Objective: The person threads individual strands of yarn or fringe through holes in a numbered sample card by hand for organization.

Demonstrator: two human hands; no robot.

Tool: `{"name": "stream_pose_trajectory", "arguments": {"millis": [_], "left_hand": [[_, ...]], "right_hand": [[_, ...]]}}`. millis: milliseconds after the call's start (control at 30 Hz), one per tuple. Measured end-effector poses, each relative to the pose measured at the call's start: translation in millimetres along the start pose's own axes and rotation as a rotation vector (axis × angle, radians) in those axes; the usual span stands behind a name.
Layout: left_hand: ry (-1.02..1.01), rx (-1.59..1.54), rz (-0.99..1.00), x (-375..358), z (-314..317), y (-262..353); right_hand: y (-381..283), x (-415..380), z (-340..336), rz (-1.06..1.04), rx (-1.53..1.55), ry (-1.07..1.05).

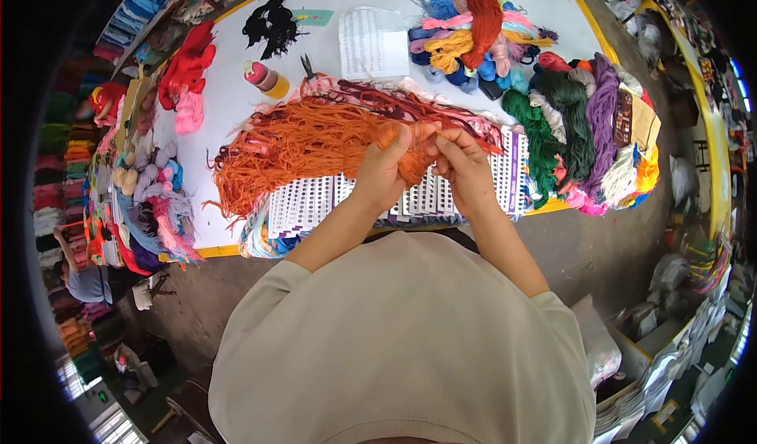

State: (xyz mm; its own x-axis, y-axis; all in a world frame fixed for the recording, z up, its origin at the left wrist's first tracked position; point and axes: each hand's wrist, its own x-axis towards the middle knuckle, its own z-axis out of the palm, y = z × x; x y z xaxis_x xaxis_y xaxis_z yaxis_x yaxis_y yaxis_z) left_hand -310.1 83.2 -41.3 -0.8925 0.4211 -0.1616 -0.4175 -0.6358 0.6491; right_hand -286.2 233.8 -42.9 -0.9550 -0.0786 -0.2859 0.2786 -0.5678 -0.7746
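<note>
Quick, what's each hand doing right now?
Left hand: closed on the orange yarn bundle.
Right hand: fingers pinching the same orange yarn at its gathered end.

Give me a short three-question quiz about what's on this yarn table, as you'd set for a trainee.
1. True or false: both hands grip the orange yarn.
2. What lies just beyond the yarn, beside the pink-capped spool? A) scissors B) a ruler C) a cup
3. What colour is the yarn bundle at the table's far edge, left of the printed sheet?

Key:
1. True: the left hand and right hand pinch its strands.
2. A, the scissors.
3. Black.
</note>
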Motion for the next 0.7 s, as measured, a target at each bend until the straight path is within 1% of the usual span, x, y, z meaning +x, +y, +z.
{"name": "stream_pose_trajectory", "arguments": {"millis": [33,100,133,233,333,400,433,467,533,567,600,633,667,700], "left_hand": [[0.003,0.023,-0.001,0,0,-1],[-0.004,0.069,0.019,0,4,-2],[-0.009,0.117,0.04,-1,6,-2],[0.016,0.144,0.016,-3,8,-5],[0.042,0.198,0.022,-2,4,-11],[0.037,0.192,-0.008,2,-1,-12],[0.032,0.191,-0.032,5,-4,-10],[0.032,0.186,-0.044,9,-8,-8],[0.105,0.083,-0.175,15,-17,4],[0.162,0.099,-0.24,18,-27,14],[0.151,0.027,-0.246,24,-54,26],[0.14,-0.044,-0.25,30,-91,36],[0.265,-0.042,-0.194,33,-125,46],[0.389,-0.039,-0.135,36,-162,56]], "right_hand": [[0,-1,3,0.0,0.0,0.002],[-1,-4,12,-0.018,-0.146,0.065],[0,-5,12,-0.019,-0.146,0.067],[3,-6,11,-0.059,-0.221,0.05],[4,-8,9,-0.062,-0.208,0.066],[4,-11,4,0.017,-0.041,0.001],[4,-13,3,0.074,0.004,-0.006],[4,-15,-1,0.079,0.006,0.006],[-2,-15,-21,-0.008,-0.147,0.072],[-5,-11,-38,-0.141,-0.248,0.213],[-12,-8,-66,-0.298,-0.417,0.325],[-14,-5,-104,-0.435,-0.505,0.406],[-19,-3,-131,-0.482,-0.237,0.528],[-31,-10,-159,-0.333,-0.043,0.618]]}}
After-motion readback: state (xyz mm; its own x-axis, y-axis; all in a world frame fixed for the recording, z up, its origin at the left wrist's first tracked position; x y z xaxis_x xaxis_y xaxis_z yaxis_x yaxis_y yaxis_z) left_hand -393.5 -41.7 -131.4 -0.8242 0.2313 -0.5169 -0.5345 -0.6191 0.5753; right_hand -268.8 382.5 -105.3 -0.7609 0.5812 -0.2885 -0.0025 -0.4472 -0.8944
